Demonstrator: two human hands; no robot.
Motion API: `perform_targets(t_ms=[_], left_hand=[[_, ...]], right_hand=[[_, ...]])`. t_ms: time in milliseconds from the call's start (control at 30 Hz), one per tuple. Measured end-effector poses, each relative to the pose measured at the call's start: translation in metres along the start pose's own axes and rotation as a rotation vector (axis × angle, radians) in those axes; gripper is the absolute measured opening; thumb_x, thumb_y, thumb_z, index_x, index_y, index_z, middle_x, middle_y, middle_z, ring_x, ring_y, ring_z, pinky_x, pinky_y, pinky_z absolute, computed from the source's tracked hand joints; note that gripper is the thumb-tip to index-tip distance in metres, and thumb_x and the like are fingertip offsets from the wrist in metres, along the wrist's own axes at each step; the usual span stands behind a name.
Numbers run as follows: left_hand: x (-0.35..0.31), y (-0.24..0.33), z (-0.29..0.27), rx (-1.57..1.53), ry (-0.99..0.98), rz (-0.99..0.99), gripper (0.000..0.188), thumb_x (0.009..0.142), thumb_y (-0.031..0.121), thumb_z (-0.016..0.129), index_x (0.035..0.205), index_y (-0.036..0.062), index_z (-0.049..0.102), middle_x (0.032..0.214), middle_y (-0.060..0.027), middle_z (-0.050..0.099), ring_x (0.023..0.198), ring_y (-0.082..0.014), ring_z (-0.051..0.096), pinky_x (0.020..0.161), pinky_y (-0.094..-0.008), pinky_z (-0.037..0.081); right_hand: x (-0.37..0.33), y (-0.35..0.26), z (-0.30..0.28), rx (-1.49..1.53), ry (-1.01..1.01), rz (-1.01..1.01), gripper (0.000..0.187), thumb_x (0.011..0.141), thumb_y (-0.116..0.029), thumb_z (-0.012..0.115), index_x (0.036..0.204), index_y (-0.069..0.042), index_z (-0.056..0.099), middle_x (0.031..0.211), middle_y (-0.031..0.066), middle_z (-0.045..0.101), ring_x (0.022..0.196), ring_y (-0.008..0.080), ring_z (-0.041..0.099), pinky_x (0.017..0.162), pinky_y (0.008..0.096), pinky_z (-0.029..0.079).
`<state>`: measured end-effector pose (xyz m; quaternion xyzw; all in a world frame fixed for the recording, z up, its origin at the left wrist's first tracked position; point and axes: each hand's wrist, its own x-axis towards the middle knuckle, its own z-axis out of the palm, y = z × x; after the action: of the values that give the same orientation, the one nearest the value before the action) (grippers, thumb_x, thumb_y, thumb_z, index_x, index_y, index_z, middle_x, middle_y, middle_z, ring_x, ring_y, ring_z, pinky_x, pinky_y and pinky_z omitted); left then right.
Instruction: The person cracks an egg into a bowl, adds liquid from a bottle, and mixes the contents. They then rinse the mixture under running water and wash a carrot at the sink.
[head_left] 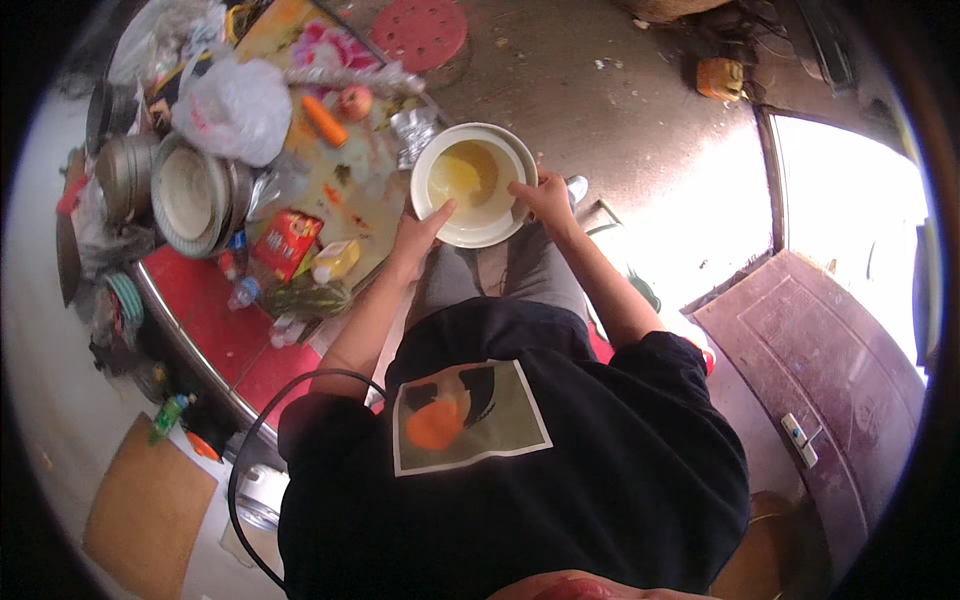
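Note:
A white bowl (422, 172) is held out in front of my body, above my knees and beside the table's edge. In it lies a yellow liquid (462, 180) that looks like raw egg. My left hand (420, 232) grips the bowl's near left side, its thumb over the rim. On the right side, my right hand (546, 196) clasps the rim with the thumb inside; its other fingers are mostly hidden beneath the bowl.
Left of me, the patterned table (375, 195) bears a carrot (324, 121), a red round fruit (355, 102), a white plastic bag (235, 108), a red packet (287, 243) and a watermelon (308, 297). Stacked bowls (188, 195) stand farther left. A brown door (790, 350) stands at right.

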<state>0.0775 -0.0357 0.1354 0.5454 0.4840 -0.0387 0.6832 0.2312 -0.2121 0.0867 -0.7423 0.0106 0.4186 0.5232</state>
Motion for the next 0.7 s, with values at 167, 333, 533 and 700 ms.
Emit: perform_targets(t_ms=[167,333,533,700], left_hand=[[0.013,0.055,0.143,0.028,-0.087,0.032,0.044,0.079,0.006,0.067,0.121,-0.0021,0.054,0.111,-0.0126,0.064,0.098,-0.0199,0.063,0.083,-0.0315,0.05],[0.03,0.114,0.289,0.06,-0.199,0.057,0.044,0.074,0.001,0.064,0.117,-0.0039,0.056,0.103,-0.0137,0.065,0.09,-0.0219,0.066,0.076,-0.0327,0.052],[0.042,0.19,0.41,-0.047,-0.35,-0.101,0.044,0.075,0.002,0.061,0.119,0.0001,0.055,0.103,-0.0114,0.064,0.092,-0.0232,0.064,0.075,-0.0347,0.053],[0.077,0.256,0.487,-0.102,-0.403,-0.106,0.046,0.076,0.003,0.061,0.121,0.0019,0.052,0.108,-0.0116,0.061,0.097,-0.0244,0.063,0.078,-0.0375,0.053]], right_hand=[[-0.007,-0.036,-0.141,0.103,0.137,-0.12,0.025,0.073,-0.014,0.067,0.095,-0.002,0.07,0.073,0.0048,0.068,0.058,0.0098,0.061,0.052,0.0259,0.05],[-0.002,-0.072,-0.291,0.093,0.163,-0.159,0.031,0.08,-0.024,0.069,0.1,0.0,0.068,0.077,0.0056,0.069,0.064,0.0097,0.064,0.054,0.0254,0.051],[0.001,-0.118,-0.424,0.377,0.107,-0.201,0.053,0.094,-0.04,0.057,0.129,-0.001,0.051,0.095,0.0125,0.067,0.067,0.0153,0.066,0.058,0.0261,0.054],[0.035,-0.133,-0.522,0.391,0.162,-0.308,0.044,0.095,-0.03,0.056,0.127,0.0,0.053,0.101,0.012,0.067,0.079,0.0158,0.066,0.072,0.0278,0.054]])
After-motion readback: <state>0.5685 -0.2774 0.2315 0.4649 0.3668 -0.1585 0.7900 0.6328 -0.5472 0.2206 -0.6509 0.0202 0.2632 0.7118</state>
